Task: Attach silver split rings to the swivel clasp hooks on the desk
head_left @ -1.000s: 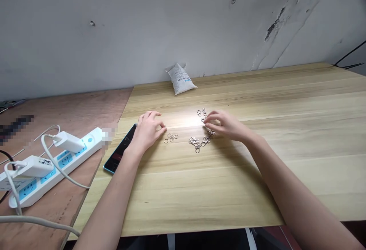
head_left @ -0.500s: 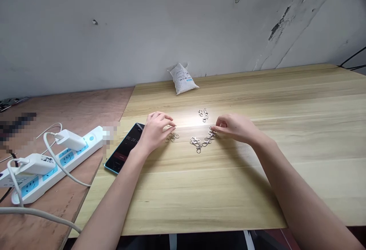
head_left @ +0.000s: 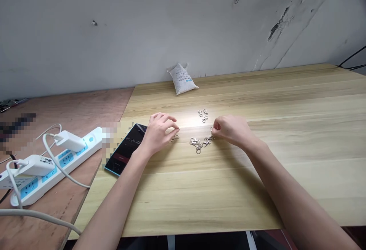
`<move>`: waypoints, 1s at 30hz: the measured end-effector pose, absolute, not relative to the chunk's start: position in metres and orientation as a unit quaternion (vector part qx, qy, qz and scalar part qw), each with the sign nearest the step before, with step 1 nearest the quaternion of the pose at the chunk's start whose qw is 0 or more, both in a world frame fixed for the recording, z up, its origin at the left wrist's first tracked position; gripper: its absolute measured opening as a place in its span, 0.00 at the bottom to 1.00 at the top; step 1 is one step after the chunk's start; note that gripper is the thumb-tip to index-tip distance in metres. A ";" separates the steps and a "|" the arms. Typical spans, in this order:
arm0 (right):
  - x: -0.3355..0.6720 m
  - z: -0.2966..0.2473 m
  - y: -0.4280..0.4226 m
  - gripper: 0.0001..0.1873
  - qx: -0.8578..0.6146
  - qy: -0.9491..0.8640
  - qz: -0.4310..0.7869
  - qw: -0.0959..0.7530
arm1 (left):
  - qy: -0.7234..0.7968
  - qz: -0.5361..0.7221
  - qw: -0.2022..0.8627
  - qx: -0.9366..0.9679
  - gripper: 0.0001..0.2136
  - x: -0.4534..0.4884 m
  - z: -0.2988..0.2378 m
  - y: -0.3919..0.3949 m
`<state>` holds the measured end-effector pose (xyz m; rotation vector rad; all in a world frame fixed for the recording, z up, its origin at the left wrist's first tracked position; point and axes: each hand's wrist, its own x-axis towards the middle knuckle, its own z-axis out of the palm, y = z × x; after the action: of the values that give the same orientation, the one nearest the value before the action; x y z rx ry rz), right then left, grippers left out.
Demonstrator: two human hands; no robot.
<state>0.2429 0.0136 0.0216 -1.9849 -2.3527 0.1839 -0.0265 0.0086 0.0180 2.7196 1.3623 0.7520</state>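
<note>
Head view: L hand (head_left: 158,134) hovers over the table, fingers curled, thumb & index tips (head_left: 176,128) drawn close together just above a small cluster of metal rings (head_left: 175,138). Can't tell if a ring is pinched; the fingertips hide that spot. R hand (head_left: 232,130) sits at the right end of a loose line of silver lobster clasps (head_left: 198,143), fingers bent inward & thumb tucked near the nearest clasp. Looks like a light pinch on it, prob. touching, but the view's too small to be sure. A 2nd small bunch of clasps (head_left: 203,115) lies farther out, between the hands & apart from both.

Handling tip: w/ parts this tiny, use fingertip pads, keep wrists low & lift straight up so neighbours don't drag along.

Around them: pale wood table (head_left: 234,189), phone (head_left: 126,149) by L wrist showing a timer, approx 00:20:48. Small white printed bag (head_left: 182,79) against the wall (head_left: 85,51). On the plywood bench (head_left: 71,107) to the left, a blue-and-white power strip (head_left: 70,156) w/ two white chargers (head_left: 69,141) plugged in.
</note>
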 end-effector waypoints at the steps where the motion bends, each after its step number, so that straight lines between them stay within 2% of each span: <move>1: 0.242 0.020 0.014 0.08 -0.648 -0.759 0.052 0.032 | 0.436 0.242 0.012 0.867 0.03 -0.026 0.018 0.009; 13: 0.244 0.011 0.015 0.10 -0.623 -0.775 0.062 0.090 | 0.424 0.291 0.116 0.850 0.05 -0.023 0.013 0.009; 21: 0.241 -0.003 0.021 0.15 -0.546 -0.811 0.113 0.179 | 0.460 0.284 0.183 0.822 0.03 -0.025 0.010 0.010; 26: 0.240 -0.004 0.021 0.11 -0.542 -0.811 0.118 0.187 | 0.488 0.299 0.177 0.801 0.02 -0.022 0.014 0.007; 30: 0.240 -0.002 0.020 0.08 -0.535 -0.812 0.119 0.199 | 0.491 0.312 0.171 0.795 0.06 -0.020 0.015 0.007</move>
<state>0.2400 0.0202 -0.0022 -1.4973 -2.2705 0.3315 -0.0197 0.0066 0.0148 2.2582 1.3929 0.8855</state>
